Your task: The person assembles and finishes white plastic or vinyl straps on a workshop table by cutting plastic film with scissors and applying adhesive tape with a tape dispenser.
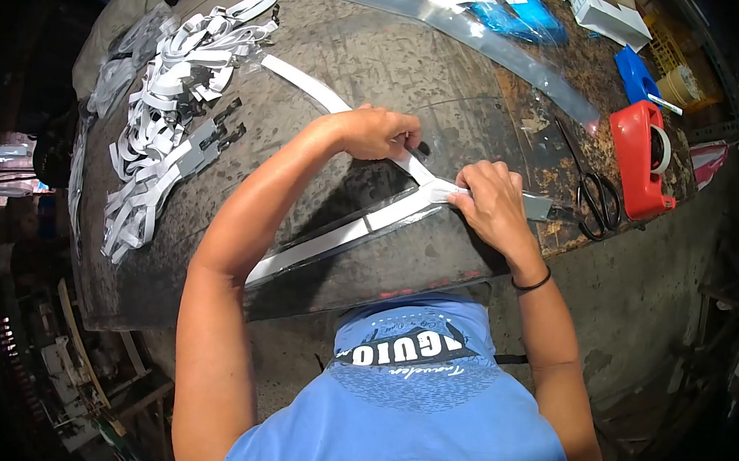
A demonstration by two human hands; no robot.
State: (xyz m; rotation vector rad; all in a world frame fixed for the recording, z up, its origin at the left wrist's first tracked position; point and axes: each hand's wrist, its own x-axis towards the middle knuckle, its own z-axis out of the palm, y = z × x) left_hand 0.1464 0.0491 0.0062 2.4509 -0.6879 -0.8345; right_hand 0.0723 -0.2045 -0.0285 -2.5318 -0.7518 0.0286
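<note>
A white strap (326, 243) in a clear plastic sleeve lies slantwise near the table's front edge. Its upper length runs from the back left under my left hand (378, 133), whose fingers are bent and closed on it. The two lengths meet in a fold beside my right hand (487, 196), which pinches the strap there between thumb and fingers. A grey end piece (536, 208) sticks out to the right of my right hand. Black scissors (598, 204) rest on the table farther right.
A pile of white straps (168, 105) with grey and black ends covers the table's left side. A long clear plastic strip (485, 46) crosses the back. At the right stand a red tape dispenser (636, 159), a blue item (635, 75) and a white box (609, 18).
</note>
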